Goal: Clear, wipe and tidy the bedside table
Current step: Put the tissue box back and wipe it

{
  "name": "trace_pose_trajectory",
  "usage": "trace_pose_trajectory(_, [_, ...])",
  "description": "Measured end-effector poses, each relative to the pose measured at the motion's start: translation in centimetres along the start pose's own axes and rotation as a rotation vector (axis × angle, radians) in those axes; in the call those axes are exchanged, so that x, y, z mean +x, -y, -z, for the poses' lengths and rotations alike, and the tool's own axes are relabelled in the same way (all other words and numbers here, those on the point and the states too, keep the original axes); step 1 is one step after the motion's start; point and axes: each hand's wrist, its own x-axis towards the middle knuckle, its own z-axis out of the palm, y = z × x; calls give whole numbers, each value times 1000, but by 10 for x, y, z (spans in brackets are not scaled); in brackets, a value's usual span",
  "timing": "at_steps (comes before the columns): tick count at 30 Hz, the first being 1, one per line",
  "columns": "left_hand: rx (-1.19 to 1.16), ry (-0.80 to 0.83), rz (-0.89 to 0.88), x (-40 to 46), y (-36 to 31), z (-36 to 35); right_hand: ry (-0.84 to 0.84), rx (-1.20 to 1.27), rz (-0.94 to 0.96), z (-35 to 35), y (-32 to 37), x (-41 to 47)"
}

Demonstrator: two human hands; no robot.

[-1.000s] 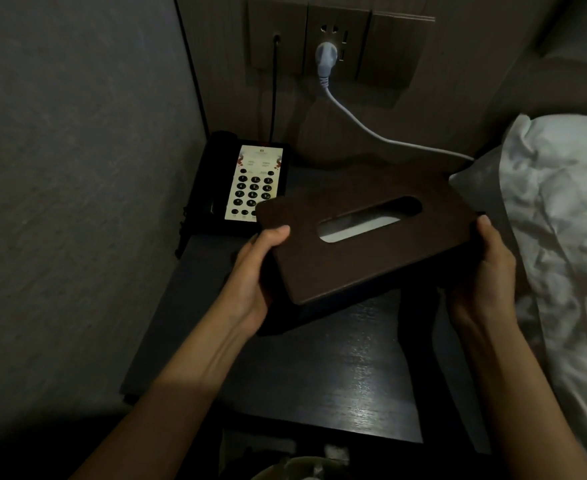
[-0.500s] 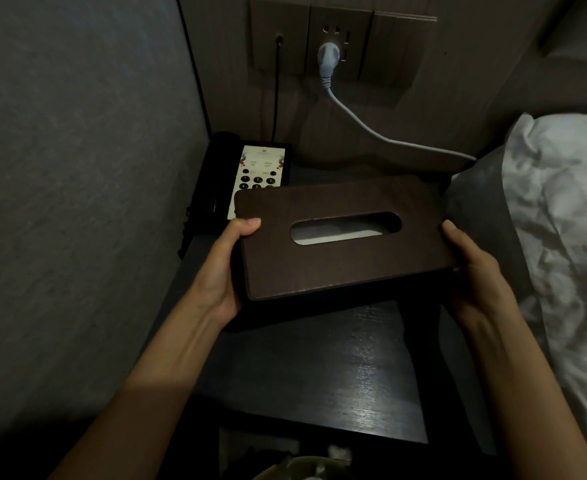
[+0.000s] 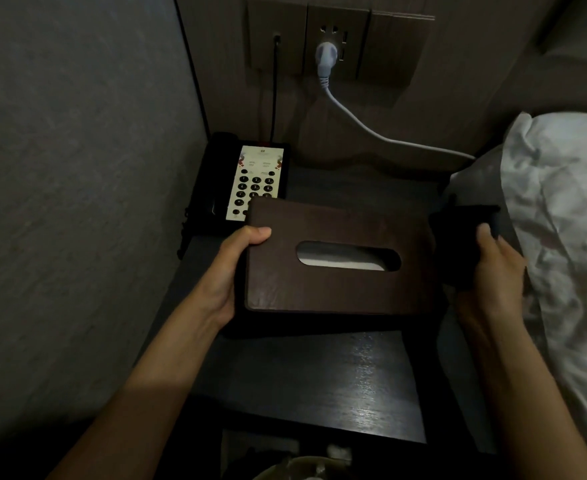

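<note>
The tissue box point(image 3: 333, 258), dark brown with an oval slot showing white tissue, is sitting over the middle of the table point(image 3: 319, 382), its top now lying nearly square to the view where a second ago it was tilted with its right end raised toward the far side. Whether its base is resting on the table cannot be told in the dim light. The left hand point(image 3: 229, 275) is gripping the box's left end, thumb curled over the top near the far-left corner. The right hand point(image 3: 496, 268) is no longer holding the box's right end as it was half a second ago; it is now just to the right of the box, pinching a dark cloth-like object point(image 3: 465, 220) whose shape is hard to make out. The two hands are well apart, one at either side of the box. Just beyond the box's far-left corner a black telephone point(image 3: 240, 181) with a pale keypad is standing against the wall. On the far wall a white plug point(image 3: 325, 57) is sitting in a socket, its cable running right toward the white pillow point(image 3: 562, 188) on the bed.
</note>
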Motion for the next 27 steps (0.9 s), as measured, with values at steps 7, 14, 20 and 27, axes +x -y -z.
trace_pose_trajectory(7, [25,-4,6,4,5,-3,107,-800,363,-17,-24,-13])
trace_pose_trajectory(14, [5,32,2,2,8,-8,184,-1121,477,-38,-23,-31])
trace_pose_trajectory(20, [-29,25,-98,2,6,-13,377,-1067,559,-60,-18,-50])
trace_pose_trajectory(27, [-54,-56,-56,7,12,-18,596,-1069,736,-85,-17,-81])
